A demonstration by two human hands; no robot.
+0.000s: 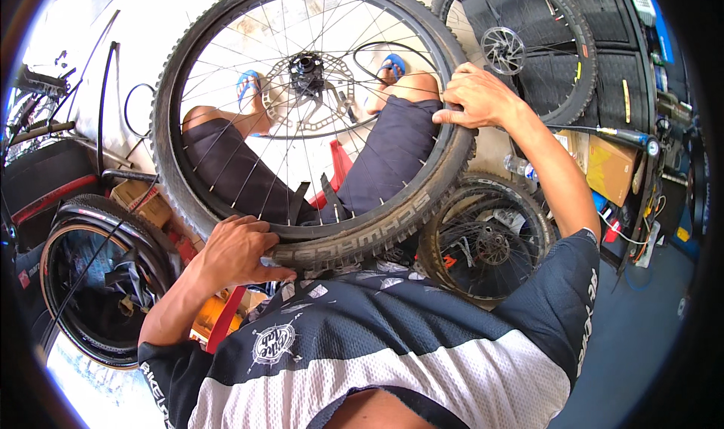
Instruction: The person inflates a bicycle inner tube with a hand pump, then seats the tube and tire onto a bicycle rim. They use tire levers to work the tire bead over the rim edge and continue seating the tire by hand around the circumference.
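A large bicycle wheel with a knobbly black tyre (445, 184) lies across my lap, its hub and brake disc (309, 89) in the middle. My left hand (240, 252) is closed over the tyre at the near left, fingers curled on top and thumb stretched along the near sidewall. On the right side, my right hand (475, 101) wraps round rim and tyre, its thumb inside the rim. Dusty sidewall shows broadly along the near right part. Two dark flat pieces, perhaps tyre levers (329, 195), stick up inside the near rim. My fingertips are partly hidden behind the tyre.
Another wheel (569, 89) with a disc leans at the far right, and a smaller-looking one (437, 270) lies beside my right elbow. Several tyres and rims (56, 263) stand at the left. A cardboard box (609, 169), clear bottle (520, 166) and cluttered shelf edge the right.
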